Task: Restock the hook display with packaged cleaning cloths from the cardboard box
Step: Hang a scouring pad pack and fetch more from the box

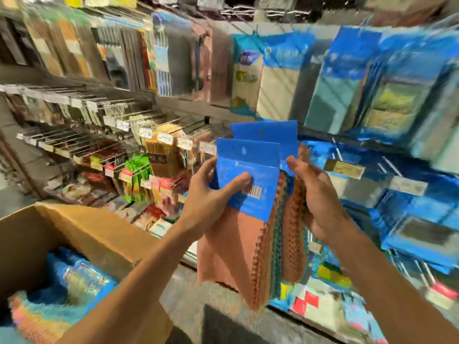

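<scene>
Facing hook display: rows of hanging stock, heavily blurred, blue-carded goods to the right. Open cardboard box low left, kept close for reach, with spare packs inside, too smeared to count. Two cloth packs held mid-frame between box and display, not on any hook yet. Front pack in left hand: thumb clamped on the blue card face next to the barcode, fingers behind, pinching the card. Rear pack offset up and right, in right hand: fingers curled round the side of the orange and green cloth stack, thumb up at the card edge. Probably fanned apart like this to split the pair and free one for hanging. Held upright, cards on top, so hang holes face the hooks; cloth hanging loose below. Readable text: none. Small white logo on the front card illegible, barcode digits too small, price tags on hook ends blurred out.
</scene>
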`<move>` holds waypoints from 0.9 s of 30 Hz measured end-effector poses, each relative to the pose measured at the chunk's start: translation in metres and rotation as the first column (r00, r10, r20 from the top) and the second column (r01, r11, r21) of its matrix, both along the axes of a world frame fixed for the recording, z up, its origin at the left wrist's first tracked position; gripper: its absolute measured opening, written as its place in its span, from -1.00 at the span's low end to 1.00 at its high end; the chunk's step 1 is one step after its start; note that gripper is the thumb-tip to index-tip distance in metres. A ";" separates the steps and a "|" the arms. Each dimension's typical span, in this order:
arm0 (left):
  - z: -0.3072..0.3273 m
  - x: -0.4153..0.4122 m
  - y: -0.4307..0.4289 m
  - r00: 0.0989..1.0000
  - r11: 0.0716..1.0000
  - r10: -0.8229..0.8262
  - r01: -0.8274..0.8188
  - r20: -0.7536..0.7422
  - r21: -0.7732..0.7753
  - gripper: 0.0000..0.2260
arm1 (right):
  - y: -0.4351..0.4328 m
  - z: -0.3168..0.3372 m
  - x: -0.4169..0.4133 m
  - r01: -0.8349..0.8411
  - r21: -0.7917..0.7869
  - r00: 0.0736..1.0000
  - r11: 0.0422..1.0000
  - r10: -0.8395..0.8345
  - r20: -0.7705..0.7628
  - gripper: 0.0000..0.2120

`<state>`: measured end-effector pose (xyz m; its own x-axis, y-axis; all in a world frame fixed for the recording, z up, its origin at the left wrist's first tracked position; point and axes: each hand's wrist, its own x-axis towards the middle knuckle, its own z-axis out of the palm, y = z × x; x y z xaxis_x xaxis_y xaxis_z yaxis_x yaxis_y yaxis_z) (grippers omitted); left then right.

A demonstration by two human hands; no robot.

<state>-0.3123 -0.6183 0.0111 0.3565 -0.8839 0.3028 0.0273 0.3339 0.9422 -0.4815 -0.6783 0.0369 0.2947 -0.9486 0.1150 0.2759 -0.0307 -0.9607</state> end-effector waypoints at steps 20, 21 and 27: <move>0.091 -0.007 -0.232 0.981 0.959 0.188 -0.172 0.050 -0.223 -0.64 | -0.163 0.072 -0.086 0.408 -0.370 0.904 0.835 -0.425 0.038 -0.77; 0.099 -0.006 -0.241 0.969 0.941 0.235 -0.207 0.076 -0.268 -0.66 | -0.169 0.075 -0.085 0.425 -0.381 0.898 0.821 -0.436 0.061 -0.77; 0.131 -0.039 -0.269 0.883 0.784 0.427 -0.253 0.196 -0.567 -0.65 | -0.192 0.101 -0.064 0.551 -0.500 0.799 0.669 -0.595 0.084 -0.52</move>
